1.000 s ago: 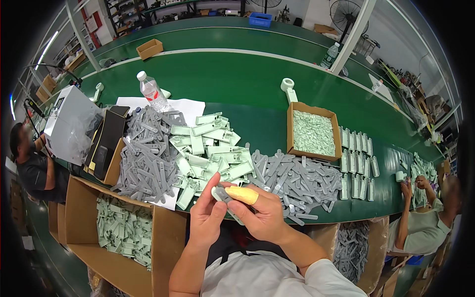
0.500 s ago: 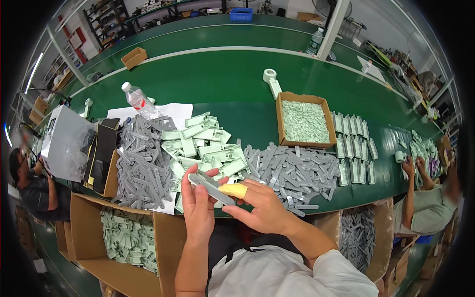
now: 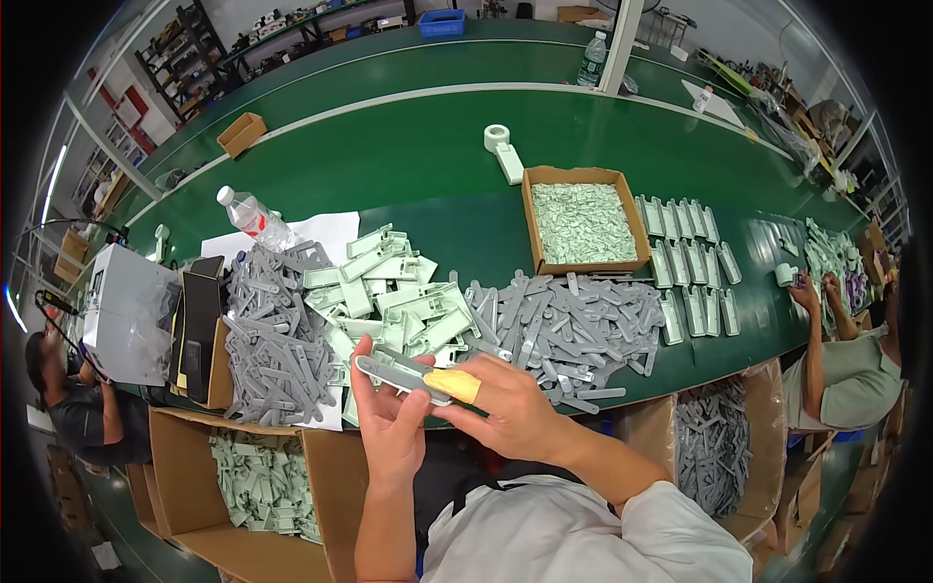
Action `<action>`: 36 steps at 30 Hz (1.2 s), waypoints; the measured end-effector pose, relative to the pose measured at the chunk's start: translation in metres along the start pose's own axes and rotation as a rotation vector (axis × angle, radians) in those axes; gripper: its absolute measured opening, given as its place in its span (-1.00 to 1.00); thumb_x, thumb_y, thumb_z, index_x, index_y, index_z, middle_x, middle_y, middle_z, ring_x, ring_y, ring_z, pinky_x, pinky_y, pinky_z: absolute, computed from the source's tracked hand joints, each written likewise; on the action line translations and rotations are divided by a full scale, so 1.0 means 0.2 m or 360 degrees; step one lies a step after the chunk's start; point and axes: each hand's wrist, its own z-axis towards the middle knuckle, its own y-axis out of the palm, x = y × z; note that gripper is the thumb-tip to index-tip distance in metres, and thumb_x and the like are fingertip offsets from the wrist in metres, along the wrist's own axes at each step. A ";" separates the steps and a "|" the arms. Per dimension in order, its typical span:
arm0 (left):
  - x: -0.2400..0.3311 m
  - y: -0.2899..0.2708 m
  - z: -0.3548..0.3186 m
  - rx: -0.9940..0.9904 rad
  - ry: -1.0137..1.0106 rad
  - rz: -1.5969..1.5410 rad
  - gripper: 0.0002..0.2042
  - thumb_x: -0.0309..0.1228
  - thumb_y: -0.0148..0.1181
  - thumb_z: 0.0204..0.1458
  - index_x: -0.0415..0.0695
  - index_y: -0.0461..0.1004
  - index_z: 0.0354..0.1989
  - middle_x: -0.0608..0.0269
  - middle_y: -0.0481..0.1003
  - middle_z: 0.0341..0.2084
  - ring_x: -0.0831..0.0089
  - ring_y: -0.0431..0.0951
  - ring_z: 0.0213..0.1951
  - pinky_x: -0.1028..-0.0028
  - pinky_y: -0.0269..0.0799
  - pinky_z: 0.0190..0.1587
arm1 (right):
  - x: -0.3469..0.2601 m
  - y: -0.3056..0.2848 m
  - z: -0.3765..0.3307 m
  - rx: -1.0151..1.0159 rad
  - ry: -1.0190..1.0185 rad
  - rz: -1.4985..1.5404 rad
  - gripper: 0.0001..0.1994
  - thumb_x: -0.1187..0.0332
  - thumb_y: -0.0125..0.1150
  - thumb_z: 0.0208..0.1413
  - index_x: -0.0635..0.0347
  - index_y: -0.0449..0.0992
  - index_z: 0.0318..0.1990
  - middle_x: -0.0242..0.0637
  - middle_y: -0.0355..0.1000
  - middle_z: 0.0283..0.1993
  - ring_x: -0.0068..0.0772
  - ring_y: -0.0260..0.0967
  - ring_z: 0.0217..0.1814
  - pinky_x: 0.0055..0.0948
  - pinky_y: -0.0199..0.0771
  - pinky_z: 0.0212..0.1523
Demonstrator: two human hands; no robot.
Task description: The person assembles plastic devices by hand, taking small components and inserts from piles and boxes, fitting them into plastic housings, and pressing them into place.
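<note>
Above the table's near edge I hold a long pale-green plastic casing with a grey plastic strip (image 3: pixel 391 373) lying along its top. My left hand (image 3: pixel 391 435) is closed round its left end, thumb and fingers on its sides. The fingers of my right hand (image 3: pixel 513 410), one wrapped in yellow tape (image 3: pixel 453 385), press on the right end. Part of the casing is hidden by my fingers. Just beyond lies a heap of pale-green casings (image 3: pixel 413 301). Piles of grey strips lie on its left (image 3: pixel 277 340) and right (image 3: pixel 573 325).
A cardboard tray (image 3: pixel 528 228) holds many small green pieces. Rows of casings (image 3: pixel 692 262) lie right of it. Cartons of parts stand below the table edge, left (image 3: pixel 335 486) and right (image 3: pixel 768 437). A water bottle (image 3: pixel 255 219) leans at left. Co-workers sit at both sides.
The casing with its grey strip has tilted flatter, and my left thumb has shifted toward its right end. My right fingers stay on it. The whole view has swung slightly.
</note>
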 end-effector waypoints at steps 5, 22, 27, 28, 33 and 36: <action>-0.01 0.03 0.00 0.0022 -0.0018 -0.0064 -0.27 -0.56 0.08 0.20 0.06 -0.18 0.46 -0.18 0.42 0.02 0.30 0.53 -0.02 0.46 0.56 -0.16 | 0.02 0.02 -0.01 0.0177 -0.0217 -0.0182 -0.63 0.52 0.40 -0.09 0.37 0.50 -0.07 -0.15 0.44 -0.23 -0.16 0.36 -0.36 -0.31 0.42 -0.38; -0.12 0.10 0.02 0.0074 0.0073 -0.0062 -0.37 -0.47 0.04 0.28 0.07 -0.14 0.44 -0.18 0.42 0.03 0.32 0.52 -0.04 0.45 0.56 -0.15 | 0.12 -0.01 -0.05 0.0206 -0.0329 -0.0386 -0.64 0.50 0.41 -0.11 0.46 0.51 -0.12 -0.11 0.42 -0.29 -0.14 0.34 -0.40 -0.30 0.40 -0.44; -0.13 0.11 0.02 0.0081 0.0014 -0.0069 -0.36 -0.48 0.03 0.28 0.09 -0.14 0.44 -0.16 0.42 0.05 0.24 0.51 -0.01 0.33 0.53 -0.04 | 0.13 -0.01 -0.06 0.0202 -0.0321 -0.0456 -0.65 0.47 0.42 -0.09 0.45 0.52 -0.13 -0.14 0.42 -0.28 -0.18 0.35 -0.39 -0.30 0.40 -0.44; -0.14 0.12 0.02 0.0077 0.0011 -0.0070 -0.36 -0.48 0.03 0.28 0.09 -0.14 0.44 -0.16 0.42 0.05 0.24 0.51 -0.01 0.33 0.53 -0.04 | 0.13 -0.02 -0.06 0.0207 -0.0281 -0.0436 -0.67 0.45 0.40 -0.09 0.43 0.52 -0.15 -0.14 0.42 -0.28 -0.18 0.35 -0.38 -0.29 0.41 -0.41; -0.13 0.21 0.07 0.0159 -0.0003 -0.0149 -0.50 -0.30 -0.08 0.34 0.09 -0.04 0.41 -0.10 0.43 0.03 0.19 0.51 -0.05 0.26 0.48 0.00 | 0.11 -0.04 -0.06 0.0169 -0.0179 -0.0315 -0.72 0.39 0.35 -0.05 0.32 0.54 -0.17 -0.19 0.44 -0.27 -0.18 0.40 -0.33 -0.26 0.47 -0.34; -0.10 0.14 0.11 0.0276 -0.0170 -0.0367 -0.55 -0.18 -0.15 0.36 0.09 0.05 0.38 -0.04 0.46 -0.04 0.23 0.51 -0.13 0.29 0.47 -0.05 | 0.23 -0.17 -0.01 0.0174 -0.0281 -0.0495 -0.76 0.37 0.34 -0.02 0.24 0.57 -0.18 -0.20 0.48 -0.26 -0.14 0.45 -0.30 -0.24 0.49 -0.33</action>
